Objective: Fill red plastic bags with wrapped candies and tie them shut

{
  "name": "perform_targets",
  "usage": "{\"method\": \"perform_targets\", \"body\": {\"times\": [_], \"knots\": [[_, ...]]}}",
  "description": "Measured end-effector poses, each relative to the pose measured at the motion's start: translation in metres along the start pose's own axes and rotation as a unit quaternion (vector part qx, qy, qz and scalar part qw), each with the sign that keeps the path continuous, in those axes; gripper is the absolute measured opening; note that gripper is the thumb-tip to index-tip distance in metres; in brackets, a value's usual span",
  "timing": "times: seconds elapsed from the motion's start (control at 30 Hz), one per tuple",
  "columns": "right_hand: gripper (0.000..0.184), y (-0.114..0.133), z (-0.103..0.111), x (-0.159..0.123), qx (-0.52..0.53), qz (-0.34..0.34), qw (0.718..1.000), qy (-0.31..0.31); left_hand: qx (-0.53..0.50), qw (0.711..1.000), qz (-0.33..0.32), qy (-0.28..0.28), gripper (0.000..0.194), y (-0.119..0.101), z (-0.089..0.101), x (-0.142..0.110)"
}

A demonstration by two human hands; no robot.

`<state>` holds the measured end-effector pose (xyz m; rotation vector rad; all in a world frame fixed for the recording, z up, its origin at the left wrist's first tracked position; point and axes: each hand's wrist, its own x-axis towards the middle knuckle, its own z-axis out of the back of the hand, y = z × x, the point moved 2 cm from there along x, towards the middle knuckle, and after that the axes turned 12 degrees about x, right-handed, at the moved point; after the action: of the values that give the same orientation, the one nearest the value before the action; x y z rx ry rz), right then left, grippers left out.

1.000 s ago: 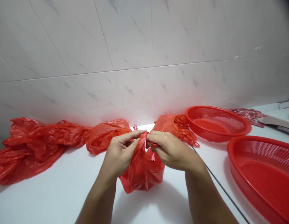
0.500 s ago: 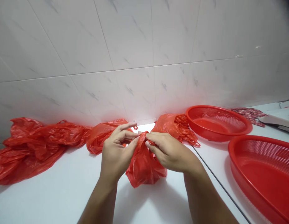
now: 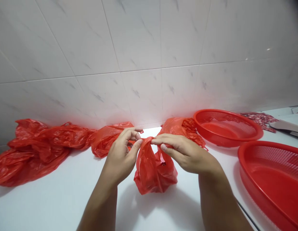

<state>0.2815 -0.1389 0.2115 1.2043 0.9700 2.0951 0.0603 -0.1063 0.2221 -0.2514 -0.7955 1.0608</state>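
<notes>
A red plastic bag (image 3: 155, 175) stands on the white table in front of me, its top gathered into a twisted band between my hands. My left hand (image 3: 123, 154) pinches the left end of that band between thumb and fingers. From the right, my right hand (image 3: 183, 152) is closed on the other end, thumb beneath the fingers. Through the bag's opening a bit of something pink and dark shows; I cannot make out what it is.
Crumpled red bags (image 3: 38, 147) lie along the wall at left, with another red bag (image 3: 110, 138) behind my left hand. A stuffed red bag (image 3: 177, 126) sits behind my right hand. Two red baskets (image 3: 225, 142) (image 3: 245, 170) stand at right, near reddish patterned packets (image 3: 259, 120).
My hands have drawn slightly apart, stretching the bag's top between them. The bag's opening shows more, and the view has shifted a little.
</notes>
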Motion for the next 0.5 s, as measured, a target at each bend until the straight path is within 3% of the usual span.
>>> {"method": "perform_targets", "body": {"times": [0.27, 0.5], "knots": [[0.041, -0.0046, 0.0116, -0.0088, 0.05, -0.028, 0.998, -0.032, -0.012, 0.999, 0.03, -0.009, 0.017, -0.0003, 0.0028, -0.0001], [0.04, -0.0056, 0.0097, -0.0059, 0.01, -0.036, 0.998, -0.057, -0.078, 0.996, 0.037, -0.01, 0.016, 0.0006, -0.0007, -0.0003]]}}
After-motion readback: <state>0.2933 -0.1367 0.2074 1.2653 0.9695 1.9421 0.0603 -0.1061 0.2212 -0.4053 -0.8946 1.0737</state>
